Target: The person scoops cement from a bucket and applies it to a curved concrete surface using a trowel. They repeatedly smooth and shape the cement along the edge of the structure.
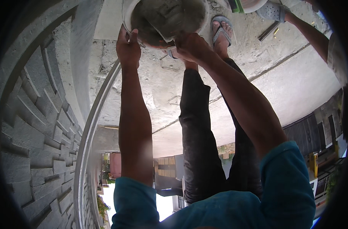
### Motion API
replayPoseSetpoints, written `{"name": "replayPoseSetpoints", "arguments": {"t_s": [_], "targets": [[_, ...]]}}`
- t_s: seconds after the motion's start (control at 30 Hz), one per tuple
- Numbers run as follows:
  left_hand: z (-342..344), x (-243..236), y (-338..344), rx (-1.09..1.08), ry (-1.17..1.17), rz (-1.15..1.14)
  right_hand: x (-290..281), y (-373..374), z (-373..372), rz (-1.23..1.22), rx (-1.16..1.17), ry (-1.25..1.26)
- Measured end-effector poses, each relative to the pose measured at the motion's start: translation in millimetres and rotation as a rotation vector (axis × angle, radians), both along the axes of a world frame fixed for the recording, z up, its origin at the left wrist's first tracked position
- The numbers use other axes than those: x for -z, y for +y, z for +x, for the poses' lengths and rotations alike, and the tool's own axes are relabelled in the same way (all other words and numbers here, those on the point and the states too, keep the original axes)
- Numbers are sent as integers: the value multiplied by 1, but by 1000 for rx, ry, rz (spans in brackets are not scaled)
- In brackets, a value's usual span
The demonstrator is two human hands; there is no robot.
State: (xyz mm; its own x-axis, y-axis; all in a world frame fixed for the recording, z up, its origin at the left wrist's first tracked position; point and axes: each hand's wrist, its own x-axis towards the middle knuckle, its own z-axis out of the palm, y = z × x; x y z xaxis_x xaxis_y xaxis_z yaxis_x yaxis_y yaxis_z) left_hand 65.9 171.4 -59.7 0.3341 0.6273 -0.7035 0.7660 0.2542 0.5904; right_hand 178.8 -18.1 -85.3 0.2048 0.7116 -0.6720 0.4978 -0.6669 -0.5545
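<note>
A round, pale-rimmed bucket [127, 15] stands at the top of the head view with wet grey mortar [143, 23] in it. My left hand [129, 51] is closed on the bucket's near left rim, its thumb raised along the edge. Inside the bucket, my right hand [191, 46] grips what looks like a trowel [165, 33]; its flat, mortar-smeared blade has a straight edge across the mix. The fingers hide the handle.
My foot in a grey flip-flop [221, 30] is right of the bucket. Another person's foot wears a grey clog [271, 11], near a dark bar [269, 31] and a green-edged container [254, 4]. Leftward are a metal rail [101, 95] and stone-clad wall [40, 152].
</note>
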Motion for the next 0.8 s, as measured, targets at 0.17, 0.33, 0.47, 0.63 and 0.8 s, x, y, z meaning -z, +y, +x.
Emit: {"name": "replayPoseSetpoints", "arguments": {"t_s": [0.17,0.33,0.47,0.63,0.8], "targets": [[-9,-2,8,79,32,-69,-2,-2,0,-6,488,514],[5,-14,19,-81,-93,-311,-28,-29,28,-171,772,1006],[-36,-60,9,-316,-133,-227,-118,-33,34,-118,721,1080],[-62,-177,-70,-198,-78,-220,-303,-91,73,-88,710,1020],[-50,-343,-35,257,-344,426,-512,-67,112,232,452,726]]}}
